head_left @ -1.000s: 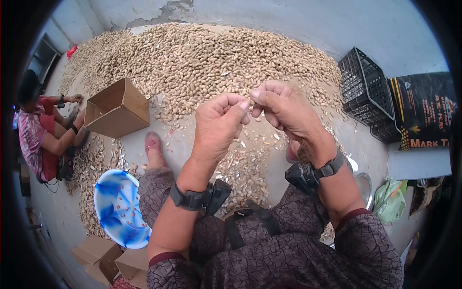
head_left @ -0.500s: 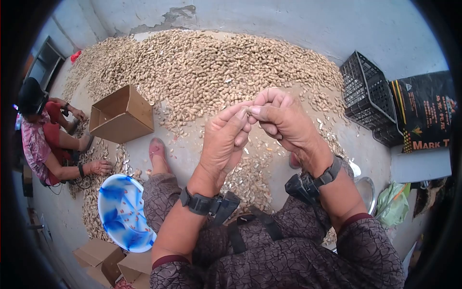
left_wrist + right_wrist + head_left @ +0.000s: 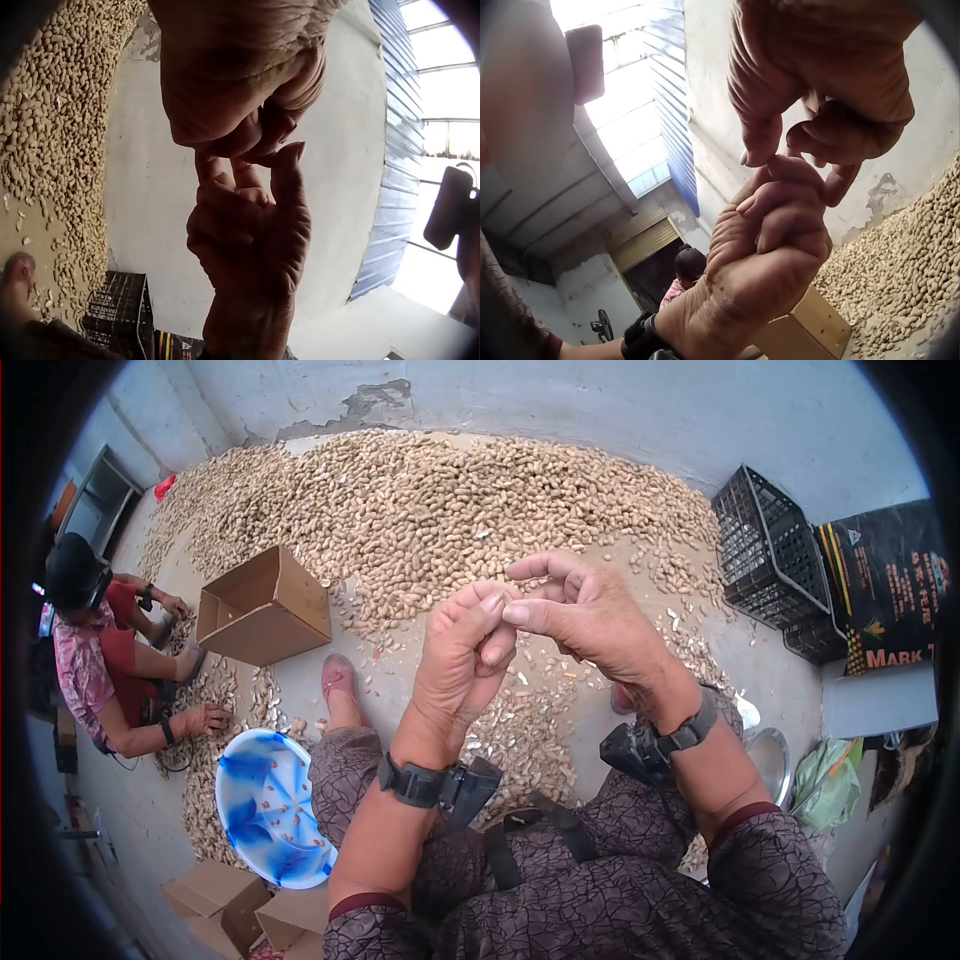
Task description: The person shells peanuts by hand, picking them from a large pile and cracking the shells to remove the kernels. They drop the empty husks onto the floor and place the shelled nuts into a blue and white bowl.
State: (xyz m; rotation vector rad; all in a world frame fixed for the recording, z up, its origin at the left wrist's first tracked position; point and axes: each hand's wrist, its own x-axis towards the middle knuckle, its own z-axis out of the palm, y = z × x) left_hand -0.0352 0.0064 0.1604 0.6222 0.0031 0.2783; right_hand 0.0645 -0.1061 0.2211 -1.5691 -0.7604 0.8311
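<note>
In the head view my left hand [image 3: 465, 650] and right hand [image 3: 595, 610] meet fingertip to fingertip in front of the peanut pile [image 3: 470, 510]. Between the left thumb and forefinger I pinch a small peanut, almost wholly hidden by the fingers. My right thumb presses against it from the other side, while the right forefinger is lifted away and arched above. The left wrist view shows the right hand [image 3: 251, 232] from the palm side, its thumb raised to the left fingers. Whether the right fingers also grip the peanut I cannot tell.
Broken shells [image 3: 520, 740] litter the floor between my feet. To the left stand a cardboard box [image 3: 285, 625] and a blue-and-white basin [image 3: 235, 780] with several kernels inside. A seated person [image 3: 85, 690] reaches into shells there. Black crates [image 3: 770, 550] line the right wall.
The right forefinger has lifted off the left fingertips, leaving the right thumb there. At the left, the seated person's near hand has come down to the shells. The head view has shifted slightly.
</note>
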